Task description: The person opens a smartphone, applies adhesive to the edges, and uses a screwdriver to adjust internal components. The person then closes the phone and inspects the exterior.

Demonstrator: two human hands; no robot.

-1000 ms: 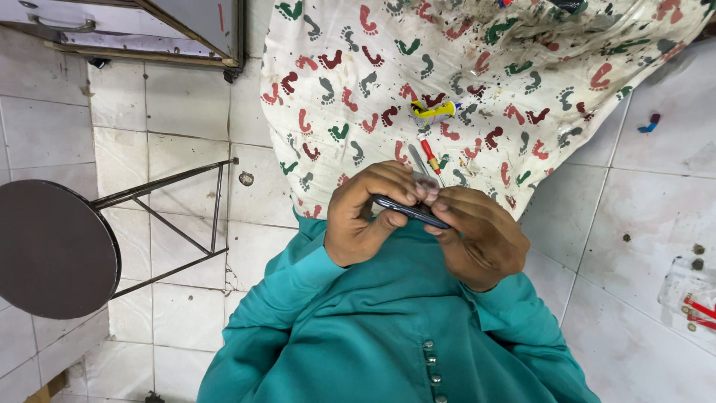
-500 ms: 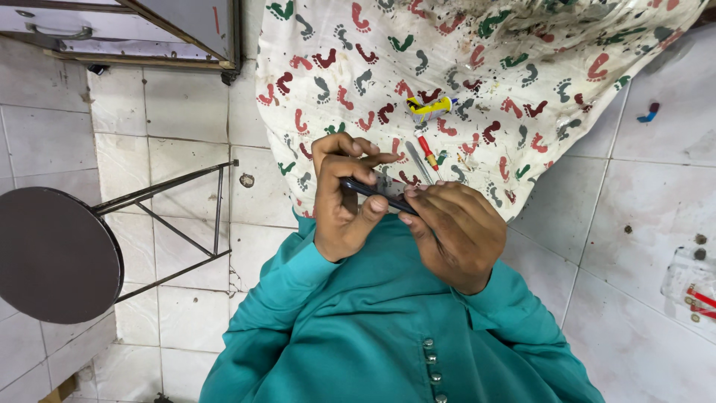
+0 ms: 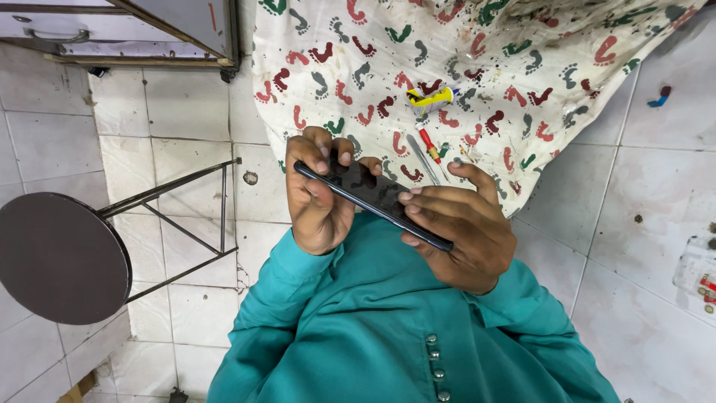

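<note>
A black smartphone (image 3: pixel 373 195) is held slantwise between both hands, above my teal-sleeved lap. My left hand (image 3: pixel 317 198) grips its upper left end, fingertips curled over the edge. My right hand (image 3: pixel 462 231) holds the lower right end, with fingers pressed along the phone's face and side. Beyond the hands lies a white cloth (image 3: pixel 477 52) printed with red and green footprints. On it rest a red-handled screwdriver (image 3: pixel 429 145), a thin metal tool (image 3: pixel 419 158) and a small yellow object (image 3: pixel 431 98).
A round dark stool (image 3: pixel 56 254) with a metal frame stands to the left on the white tiled floor (image 3: pixel 186 112). A metal cabinet drawer (image 3: pixel 112 22) is at top left. A small blue piece (image 3: pixel 660 95) and a white box (image 3: pixel 697 269) lie at right.
The hands have spread apart along the phone, which now lies slanted with its face showing rather than bunched between the fingers. The hands look closer and larger.
</note>
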